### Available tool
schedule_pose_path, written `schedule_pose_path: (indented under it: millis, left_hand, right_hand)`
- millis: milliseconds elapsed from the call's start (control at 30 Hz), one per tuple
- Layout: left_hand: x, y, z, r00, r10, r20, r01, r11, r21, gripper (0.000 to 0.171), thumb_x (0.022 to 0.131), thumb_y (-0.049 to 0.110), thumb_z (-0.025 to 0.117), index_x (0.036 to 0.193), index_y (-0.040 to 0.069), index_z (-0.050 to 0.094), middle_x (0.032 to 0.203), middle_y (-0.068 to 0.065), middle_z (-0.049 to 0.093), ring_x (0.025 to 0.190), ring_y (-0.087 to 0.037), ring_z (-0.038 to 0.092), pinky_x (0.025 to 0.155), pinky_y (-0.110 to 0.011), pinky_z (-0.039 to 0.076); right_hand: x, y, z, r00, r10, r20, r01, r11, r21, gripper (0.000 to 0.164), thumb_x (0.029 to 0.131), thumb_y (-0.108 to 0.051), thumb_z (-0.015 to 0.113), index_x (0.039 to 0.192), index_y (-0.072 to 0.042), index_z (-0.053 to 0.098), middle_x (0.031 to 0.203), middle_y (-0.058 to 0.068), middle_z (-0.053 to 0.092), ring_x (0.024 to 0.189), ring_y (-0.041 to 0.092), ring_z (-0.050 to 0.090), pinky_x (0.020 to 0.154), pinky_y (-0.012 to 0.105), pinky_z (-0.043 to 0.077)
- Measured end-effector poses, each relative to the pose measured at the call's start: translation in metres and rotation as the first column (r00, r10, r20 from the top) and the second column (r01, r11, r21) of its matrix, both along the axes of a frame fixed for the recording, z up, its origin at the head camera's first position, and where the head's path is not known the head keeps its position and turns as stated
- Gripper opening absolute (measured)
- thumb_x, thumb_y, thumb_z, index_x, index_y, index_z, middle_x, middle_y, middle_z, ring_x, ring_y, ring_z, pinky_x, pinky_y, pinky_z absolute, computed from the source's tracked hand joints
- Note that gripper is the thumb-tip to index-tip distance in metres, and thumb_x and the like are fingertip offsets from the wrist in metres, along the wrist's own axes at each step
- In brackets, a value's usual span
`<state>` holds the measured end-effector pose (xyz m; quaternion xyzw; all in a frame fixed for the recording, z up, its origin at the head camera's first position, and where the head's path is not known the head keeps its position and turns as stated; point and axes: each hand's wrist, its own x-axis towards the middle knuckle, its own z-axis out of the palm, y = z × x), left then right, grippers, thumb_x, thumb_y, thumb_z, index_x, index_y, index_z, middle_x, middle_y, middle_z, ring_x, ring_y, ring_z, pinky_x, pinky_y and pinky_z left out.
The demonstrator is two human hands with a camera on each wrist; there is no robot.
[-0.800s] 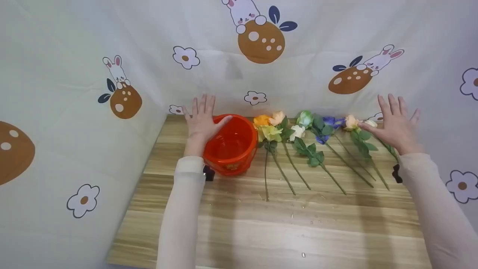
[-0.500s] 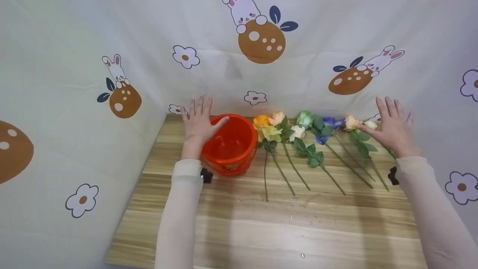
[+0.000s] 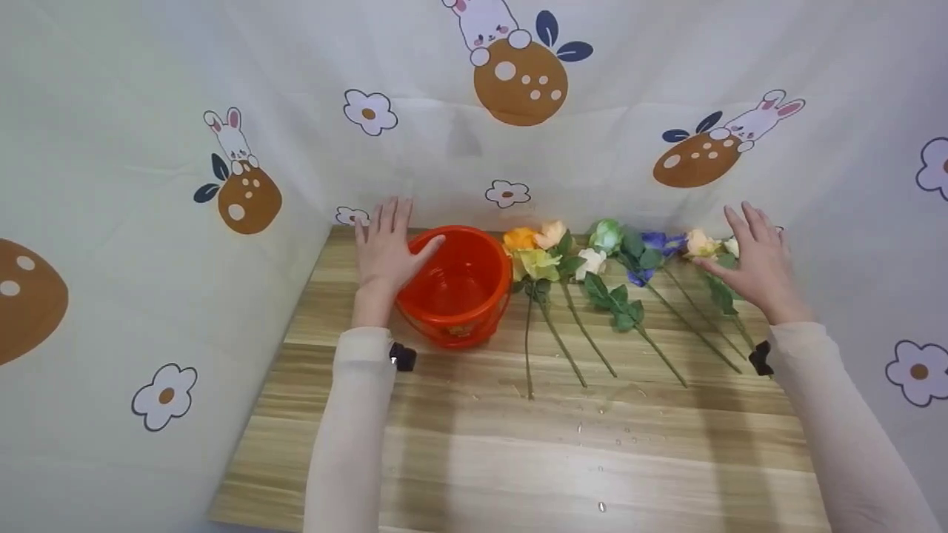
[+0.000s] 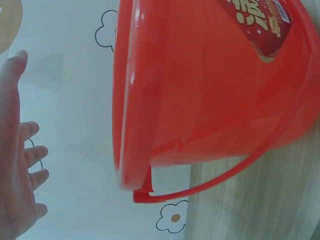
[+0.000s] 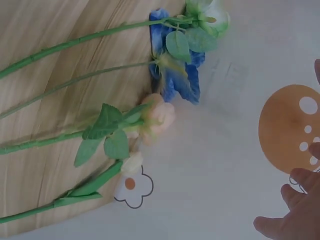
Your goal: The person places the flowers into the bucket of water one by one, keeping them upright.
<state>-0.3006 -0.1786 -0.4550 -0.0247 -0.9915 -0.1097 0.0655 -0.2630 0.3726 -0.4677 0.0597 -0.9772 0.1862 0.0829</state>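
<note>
I hold both hands raised with fingers spread, gripping nothing. The red plastic bucket (image 3: pixel 489 322) stands upright just right of my left hand (image 3: pixel 384 260), its handle (image 4: pixel 200 189) hanging down its side, which leaves the mouth unblocked. Between that bucket and my right hand (image 3: pixel 763 272) artificial-looking flowers lie flat in a loose row: orange flower (image 3: pixel 520 238), green rose (image 3: pixel 606 234), blue iris (image 5: pixel 180 85); the peach rose (image 5: pixel 160 119) sits nearest my right thumb. Blooms face beyond my fingertips, stems run back wristward, presumably keeping each stalk reachable.
</note>
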Motion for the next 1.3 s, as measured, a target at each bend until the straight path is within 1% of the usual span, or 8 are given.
schedule_pose_path:
  millis: [100, 200, 367, 467, 600, 800, 967, 1300]
  left_hand:
    - [0.002, -0.002, -0.002, 1.000, -0.002, -0.003, 0.002, 1.000, 0.009, 0.092, 0.090, 0.077, 0.036, 0.162, 0.027, 0.007, 0.170, -0.006, 0.011, 0.157, -0.032, 0.009, 0.125, -0.060, -0.002]
    - [0.004, -0.004, -0.005, 1.000, -0.007, -0.011, 0.008, 1.000, 0.014, 0.091, 0.091, 0.075, 0.037, 0.162, 0.025, 0.010, 0.170, -0.006, 0.012, 0.157, -0.032, 0.011, 0.126, -0.059, -0.003]
    - [0.007, -0.007, -0.011, 0.999, -0.010, -0.032, 0.011, 1.000, 0.019, 0.088, 0.092, 0.073, 0.038, 0.162, 0.025, 0.013, 0.169, -0.006, 0.015, 0.156, -0.032, 0.012, 0.126, -0.059, -0.004]
    - [0.009, -0.008, -0.016, 0.999, -0.009, -0.044, 0.010, 1.000, 0.024, 0.087, 0.092, 0.072, 0.038, 0.161, 0.025, 0.015, 0.169, -0.006, 0.017, 0.156, -0.032, 0.014, 0.126, -0.059, -0.001]
    - [0.012, -0.011, -0.022, 0.999, -0.008, -0.054, 0.010, 0.999, 0.040, 0.086, 0.093, 0.071, 0.039, 0.161, 0.023, 0.018, 0.168, -0.006, 0.022, 0.154, -0.032, 0.019, 0.126, -0.060, 0.005]
    - [0.017, -0.015, -0.030, 0.998, -0.009, -0.057, 0.014, 0.997, 0.078, 0.082, 0.093, 0.068, 0.040, 0.159, 0.021, 0.025, 0.165, -0.008, 0.028, 0.154, -0.031, 0.021, 0.126, -0.060, 0.004]
    - [0.021, -0.020, -0.036, 0.995, -0.017, -0.102, 0.027, 0.995, 0.093, 0.076, 0.094, 0.065, 0.043, 0.156, 0.022, 0.034, 0.162, -0.006, 0.036, 0.152, -0.029, 0.026, 0.127, -0.058, 0.005]
    - [0.030, -0.031, -0.051, 0.984, -0.052, -0.173, 0.073, 0.990, 0.118, 0.066, 0.094, 0.056, 0.048, 0.150, 0.020, 0.046, 0.156, -0.003, 0.046, 0.148, -0.026, 0.036, 0.127, -0.056, 0.011]
  right_hand:
    - [0.001, -0.004, -0.003, 1.000, -0.003, 0.011, 0.002, 1.000, 0.010, 0.099, 0.089, -0.060, 0.064, 0.161, -0.015, 0.014, 0.167, 0.021, 0.008, 0.152, 0.047, 0.008, 0.118, 0.074, 0.005]
    - [0.001, -0.008, -0.007, 1.000, 0.006, 0.010, -0.006, 1.000, -0.003, 0.097, 0.089, -0.057, 0.066, 0.161, -0.015, 0.016, 0.167, 0.020, 0.010, 0.152, 0.047, 0.010, 0.117, 0.074, 0.007]
    - [0.002, -0.015, -0.017, 0.998, 0.035, -0.045, -0.037, 0.998, -0.048, 0.093, 0.089, -0.051, 0.069, 0.158, -0.008, 0.024, 0.164, 0.026, 0.017, 0.150, 0.050, 0.015, 0.118, 0.073, 0.008]
    - [0.002, -0.019, -0.022, 0.996, 0.051, -0.072, -0.055, 0.997, -0.061, 0.090, 0.089, -0.044, 0.072, 0.156, -0.005, 0.027, 0.162, 0.028, 0.020, 0.148, 0.052, 0.017, 0.119, 0.071, 0.010]
    - [0.003, -0.023, -0.028, 0.996, 0.065, -0.057, -0.068, 0.996, -0.065, 0.089, 0.088, -0.036, 0.074, 0.156, -0.004, 0.028, 0.162, 0.028, 0.020, 0.147, 0.053, 0.018, 0.119, 0.070, 0.013]
    - [0.004, -0.032, -0.038, 0.997, 0.064, -0.048, -0.067, 0.995, -0.072, 0.088, 0.087, -0.036, 0.075, 0.156, -0.005, 0.030, 0.162, 0.026, 0.021, 0.147, 0.052, 0.020, 0.118, 0.070, 0.017]
    - [0.005, -0.040, -0.044, 0.994, 0.082, -0.068, -0.088, 0.992, -0.088, 0.087, 0.087, -0.033, 0.076, 0.156, -0.007, 0.030, 0.161, 0.026, 0.024, 0.147, 0.051, 0.022, 0.118, 0.069, 0.019]
    - [0.003, -0.050, -0.057, 0.990, 0.118, -0.083, -0.125, 0.988, -0.086, 0.087, 0.085, -0.031, 0.078, 0.154, -0.002, 0.033, 0.161, 0.027, 0.025, 0.146, 0.051, 0.024, 0.117, 0.068, 0.020]
